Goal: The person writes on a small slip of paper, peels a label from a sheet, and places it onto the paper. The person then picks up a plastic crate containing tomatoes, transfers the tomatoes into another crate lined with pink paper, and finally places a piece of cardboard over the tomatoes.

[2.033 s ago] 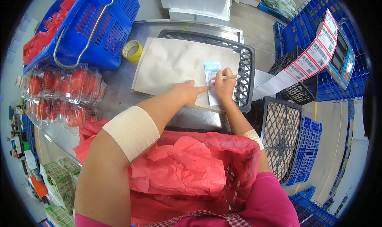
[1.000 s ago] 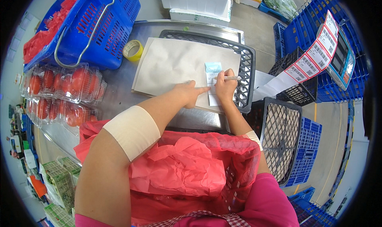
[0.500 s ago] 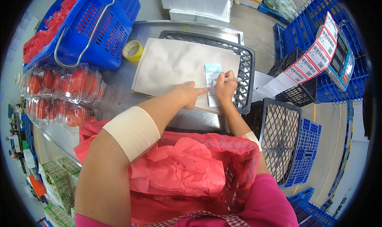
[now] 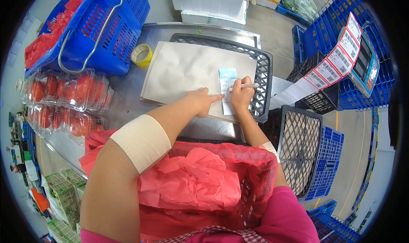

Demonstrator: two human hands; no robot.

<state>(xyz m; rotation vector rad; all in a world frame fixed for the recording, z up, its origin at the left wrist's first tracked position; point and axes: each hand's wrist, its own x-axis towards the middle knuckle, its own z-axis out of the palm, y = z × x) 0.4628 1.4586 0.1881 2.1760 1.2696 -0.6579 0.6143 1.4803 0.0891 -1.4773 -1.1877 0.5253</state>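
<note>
My right hand [image 4: 241, 96] grips a pale pen [image 4: 249, 85] in a writing hold, its tip end over a narrow white and light-blue slip [image 4: 227, 74]. The slip lies on a stack of greyish-beige paper sheets [image 4: 191, 66]. With the index finger stretched out to the slip's left edge, my left hand [image 4: 200, 101] rests on the sheets; its other fingers are partly hidden. Beneath the sheets is a black lattice crate [image 4: 265, 68] on a metal table [image 4: 121, 100].
A blue basket [image 4: 100, 30] with red wrapping, yellow tape [image 4: 142, 55] and clear boxes of tomatoes [image 4: 81, 89] stand left. Crumpled red paper [image 4: 191, 179] fills a red-lined crate close to my body. At right, a label strip [image 4: 334, 66] hangs from a blue-framed device [image 4: 367, 66].
A little more dark writing seems to show on the slip. Both hands have stayed almost in place.
</note>
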